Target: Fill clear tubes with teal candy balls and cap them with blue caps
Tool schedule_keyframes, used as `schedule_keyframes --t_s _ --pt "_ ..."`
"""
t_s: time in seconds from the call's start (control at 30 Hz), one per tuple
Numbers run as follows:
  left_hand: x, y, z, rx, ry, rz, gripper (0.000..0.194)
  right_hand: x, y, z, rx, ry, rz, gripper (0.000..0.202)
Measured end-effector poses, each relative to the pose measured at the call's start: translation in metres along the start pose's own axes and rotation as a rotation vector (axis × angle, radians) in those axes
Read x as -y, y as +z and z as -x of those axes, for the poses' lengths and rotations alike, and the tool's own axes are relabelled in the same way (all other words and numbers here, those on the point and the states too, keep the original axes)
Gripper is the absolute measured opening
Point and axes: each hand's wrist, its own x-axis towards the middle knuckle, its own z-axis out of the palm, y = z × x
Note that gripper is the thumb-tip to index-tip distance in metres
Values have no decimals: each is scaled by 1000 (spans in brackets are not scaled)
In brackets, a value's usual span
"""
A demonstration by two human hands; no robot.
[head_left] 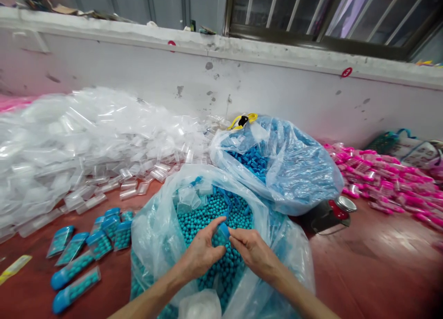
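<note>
Over an open plastic bag [155, 222] of small teal balls [199, 219], both hands meet at one small clear container with a blue cap [224, 231]. My left hand [204, 250] holds its body between thumb and index finger. The fingertips of my right hand [254, 250] are pinched together at the cap's right side. Several empty clear containers [188, 198] lie on the balls inside the bag. Filled containers with blue caps [98, 244] lie on the red surface to the left.
Clear containers [104, 143] are heaped at the left. Behind the balls stands a bag of blue caps [294, 166]. Pink containers [391, 180] are piled at the right, near a dark can with a metal lid [346, 204]. A white wall [138, 74] runs along the back.
</note>
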Motion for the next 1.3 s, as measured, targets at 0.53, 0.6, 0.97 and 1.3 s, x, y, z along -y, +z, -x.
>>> schedule_keyframes --t_s 0.53,0.6,0.97,1.3 --pt "-7 -4 2 36 -24 -53 58 -1 0 4 34 -14 -41 30" --pt "-11 -5 2 103 -127 27 63 0 -1 4 43 1 -80 30" --pt "-5 -4 2 74 -47 -30 48 -7 6 4 10 -52 53 28" --pt "2 3 -1 70 -180 188 39 -10 16 6 -71 97 -106 29"
